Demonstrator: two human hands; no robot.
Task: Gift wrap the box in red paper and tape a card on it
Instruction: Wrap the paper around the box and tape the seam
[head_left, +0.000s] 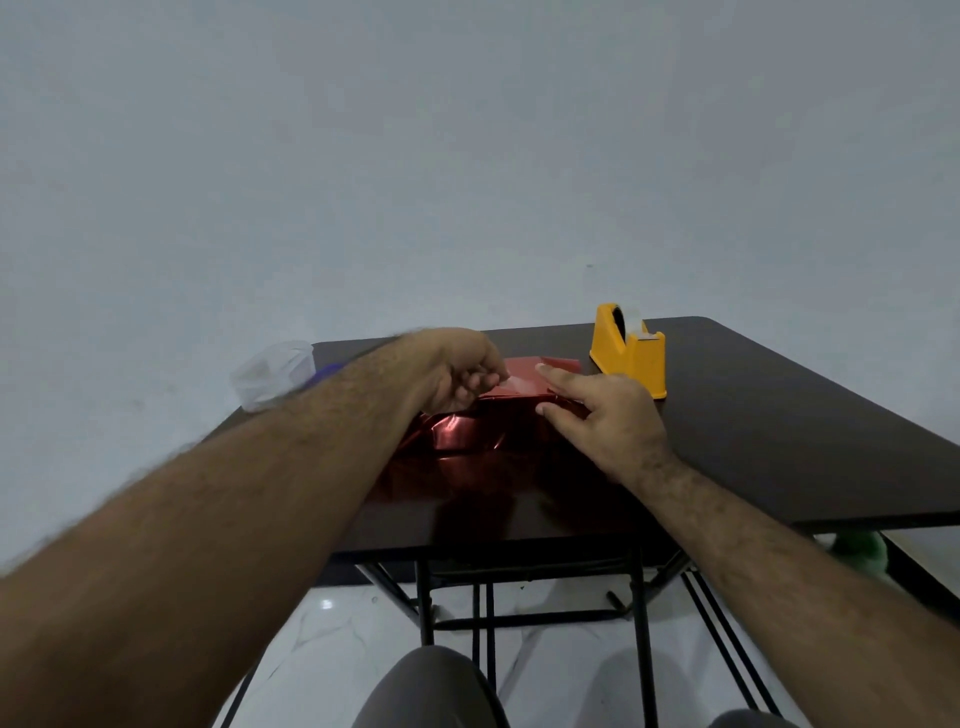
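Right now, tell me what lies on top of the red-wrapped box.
On the red-wrapped box, the right hand presses the paper with straight fingers. The left hand pinches a clear tape strip at the top. No card is visible; paper covers the box itself.

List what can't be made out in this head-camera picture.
- Box under the red paper: fully covered by it.
- Card: none recognisable.
- Left hand fingertips: curled on a pale strip, probably tape; motion blur.
- Clear plastic item: blurred, partly behind the left forearm.
- Tape dispenser roll: mostly inside the housing.
- Green object: cut off by the table edge.
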